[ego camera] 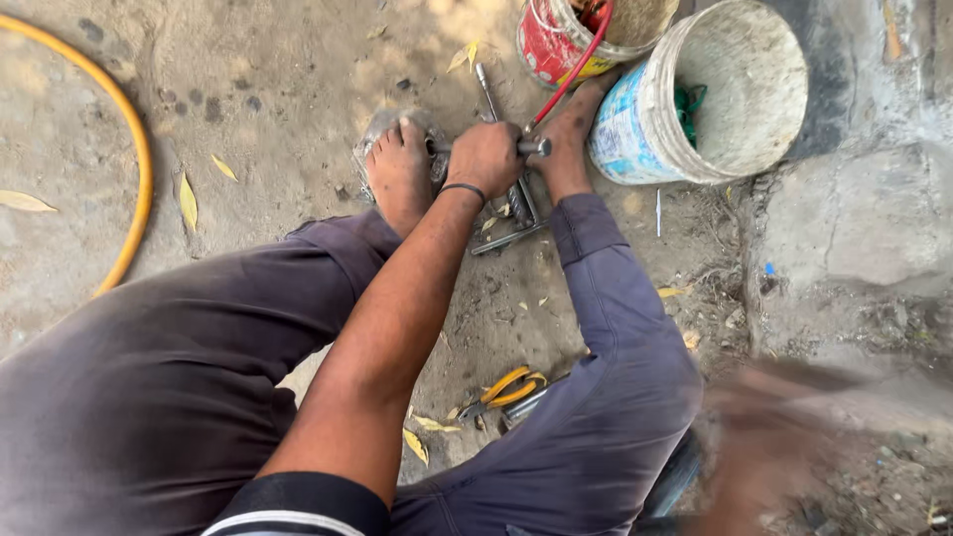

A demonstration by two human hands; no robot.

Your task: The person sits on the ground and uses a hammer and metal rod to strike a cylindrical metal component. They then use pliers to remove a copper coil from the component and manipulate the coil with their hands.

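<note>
My left hand (484,157) is closed around a short metal bar (536,147) that lies crosswise between my two bare feet. The left foot (399,171) rests on a shiny metal part (377,129), and the right foot (569,139) is pressed against a white and blue bucket (635,119). A black band circles the left wrist. Below the hand lie grey metal pieces (518,213) on the dirt. My right hand (784,427) is a brown blur at the lower right, and its fingers cannot be made out.
The white and blue bucket lies tilted with something green inside. A red and white can (548,42) stands behind it, and a red hose (574,67) runs from it. Yellow-handled pliers (506,387) lie between my knees. A yellow hose (139,169) curves at the left. Concrete (854,218) rises at the right.
</note>
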